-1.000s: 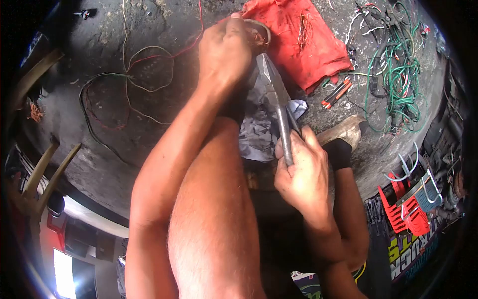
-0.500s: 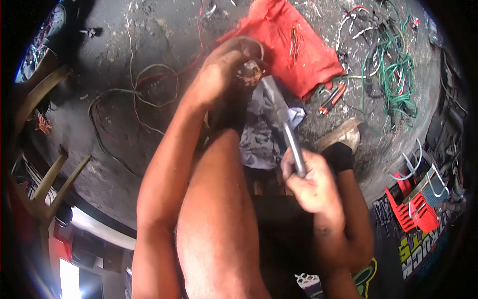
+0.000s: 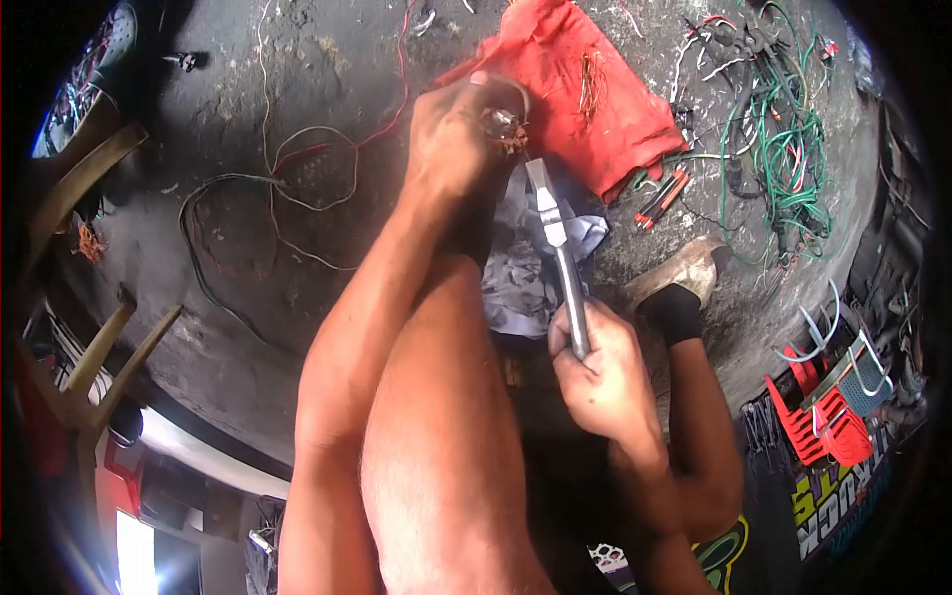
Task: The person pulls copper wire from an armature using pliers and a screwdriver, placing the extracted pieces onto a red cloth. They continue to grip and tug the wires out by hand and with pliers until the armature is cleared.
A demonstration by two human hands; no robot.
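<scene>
My right hand (image 3: 600,372) is wrapped round the shaft of a metal hammer (image 3: 565,268), whose head points up and away from me. Just beyond the hammer head, my left hand (image 3: 454,139) is closed round a small shiny piece (image 3: 501,124) with copper-coloured strands on it; its exact form is partly hidden by the fingers. The hammer head and the piece are slightly apart. Behind them lies a red cloth (image 3: 595,109) with a bundle of copper wire strands (image 3: 592,84) on it. Crumpled greyish paper or plastic (image 3: 516,288) lies under the hammer.
Red-and-black pliers (image 3: 661,198) lie right of the cloth. Beyond them is a tangle of green and black wires (image 3: 783,178). Loose wires (image 3: 273,183) curl over the floor at left. A red basket (image 3: 828,426) stands at right, and wooden legs (image 3: 109,347) at left.
My left hand has turned slightly with the piece, now showing more of its shiny part. The hammer has shifted a little down and is less blurred. My right hand moved slightly left.
</scene>
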